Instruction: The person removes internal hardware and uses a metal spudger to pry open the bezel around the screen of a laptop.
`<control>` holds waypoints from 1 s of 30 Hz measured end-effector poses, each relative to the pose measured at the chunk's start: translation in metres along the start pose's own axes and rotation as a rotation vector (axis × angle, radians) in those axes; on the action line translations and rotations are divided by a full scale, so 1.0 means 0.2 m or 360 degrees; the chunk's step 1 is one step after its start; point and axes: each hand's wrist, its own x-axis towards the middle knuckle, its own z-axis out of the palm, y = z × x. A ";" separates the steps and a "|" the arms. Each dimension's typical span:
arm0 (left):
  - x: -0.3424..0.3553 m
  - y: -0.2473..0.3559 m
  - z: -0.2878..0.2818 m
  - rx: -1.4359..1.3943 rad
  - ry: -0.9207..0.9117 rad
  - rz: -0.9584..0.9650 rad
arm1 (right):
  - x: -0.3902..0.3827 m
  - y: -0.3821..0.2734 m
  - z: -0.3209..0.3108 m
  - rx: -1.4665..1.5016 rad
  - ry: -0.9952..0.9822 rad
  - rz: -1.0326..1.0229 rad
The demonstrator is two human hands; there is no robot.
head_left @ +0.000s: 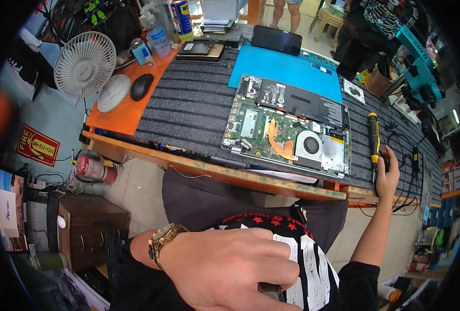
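My left hand (235, 267) is low in the view, in front of my shirt, with curled fingers around a dark object (269, 291) that is mostly hidden. My right hand (388, 171) grips the lower part of a yellow-and-black screwdriver (373, 129) at the mat's right side. Left of it an opened laptop base (256, 129) lies with its green board, copper heat pipe, fan and black battery (297, 101) exposed.
A striped mat (178, 103) covers the bench, with a blue pad (287, 67) and phones behind the laptop. A fan (85, 65), mouse (142, 87) and bottles stand left. Microscope (421, 72) and cables sit right. People (364, 31) stand behind; a cabinet (85, 236) is lower left.
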 end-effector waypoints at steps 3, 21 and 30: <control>0.02 0.00 -0.01 0.0044 -0.0041 -0.0017 | 0.01 0.01 -0.01 0.0010 0.0009 -0.0031; 0.11 -0.04 -0.01 0.0087 -0.0072 -0.0062 | 0.00 -0.01 -0.01 0.0023 0.0024 -0.0026; 0.19 -0.14 0.05 0.0029 0.0206 0.0258 | 0.01 -0.05 -0.01 0.0016 0.0030 0.0014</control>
